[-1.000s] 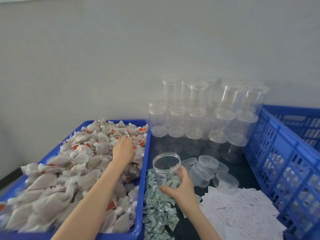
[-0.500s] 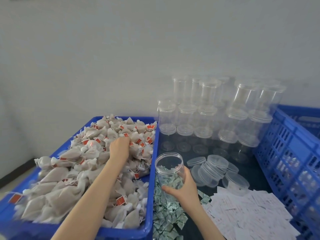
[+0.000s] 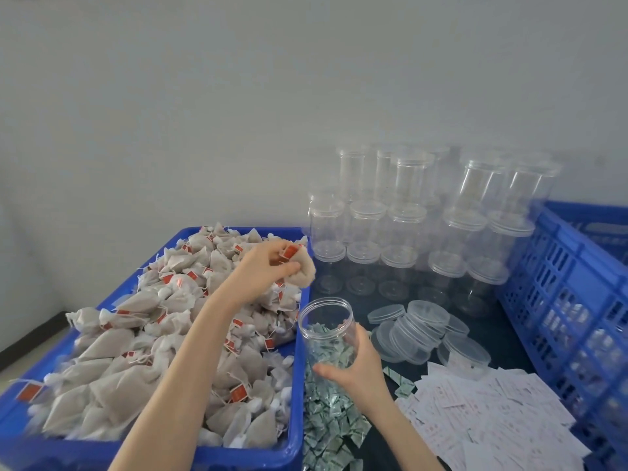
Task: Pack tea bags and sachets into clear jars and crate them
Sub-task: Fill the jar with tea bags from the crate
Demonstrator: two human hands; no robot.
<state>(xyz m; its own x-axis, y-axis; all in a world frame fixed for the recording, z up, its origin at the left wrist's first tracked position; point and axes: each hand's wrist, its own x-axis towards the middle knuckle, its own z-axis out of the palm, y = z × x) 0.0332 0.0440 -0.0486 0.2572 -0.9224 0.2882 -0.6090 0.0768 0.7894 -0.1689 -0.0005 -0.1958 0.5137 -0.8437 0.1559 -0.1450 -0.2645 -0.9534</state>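
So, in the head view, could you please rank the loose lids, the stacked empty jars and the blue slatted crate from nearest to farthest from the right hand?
Measured from the right hand, which grips the open jar:
1. Loose lids, just to its right on the dark table.
2. Stacked empty jars, behind the lids against the wall.
3. Blue slatted crate, at the far right edge.

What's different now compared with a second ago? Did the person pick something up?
Yes. The left hand, which was buried in the tea bag pile, has lifted out gripping a tea bag and moved right, toward the open jar. The right hand still holds that jar upright over the green sachets. Lids, stacked jars and paper slips look unmoved.
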